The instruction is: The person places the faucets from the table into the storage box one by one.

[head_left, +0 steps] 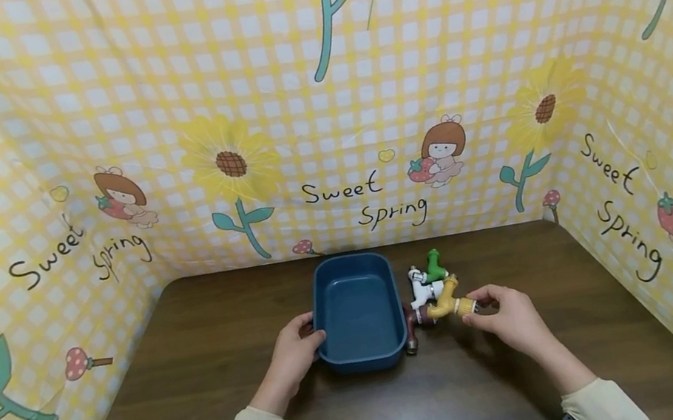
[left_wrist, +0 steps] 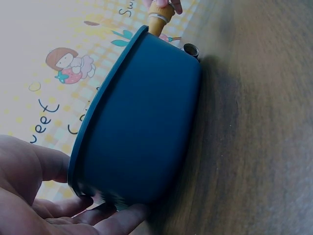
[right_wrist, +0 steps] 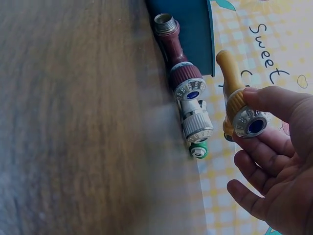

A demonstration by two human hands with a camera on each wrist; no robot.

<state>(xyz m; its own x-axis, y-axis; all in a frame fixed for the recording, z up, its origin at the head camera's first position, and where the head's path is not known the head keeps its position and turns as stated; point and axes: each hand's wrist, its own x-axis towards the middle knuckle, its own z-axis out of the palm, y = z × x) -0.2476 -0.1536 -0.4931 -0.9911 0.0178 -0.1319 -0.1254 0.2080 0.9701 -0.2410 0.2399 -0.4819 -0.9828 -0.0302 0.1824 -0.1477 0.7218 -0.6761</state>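
A deep blue rectangular basin (head_left: 359,319) stands on the table, and my left hand (head_left: 298,356) grips its left wall, thumb over the rim and fingers along the outside. In my right hand (head_left: 507,319) is a yellow faucet (head_left: 444,302), pinched at its ribbed knob between thumb and fingers. The right wrist view shows this faucet (right_wrist: 230,73) raised off the tabletop. Below it, beside the basin's right wall, lie a maroon faucet (right_wrist: 173,51), a white faucet (head_left: 421,290) and a green faucet (head_left: 434,266).
The dark wooden table (head_left: 213,352) runs back to a yellow checkered cloth (head_left: 322,130) with printed flowers and lettering, which encloses it at the back and both sides. Black wrist cameras sit on both of my sleeves.
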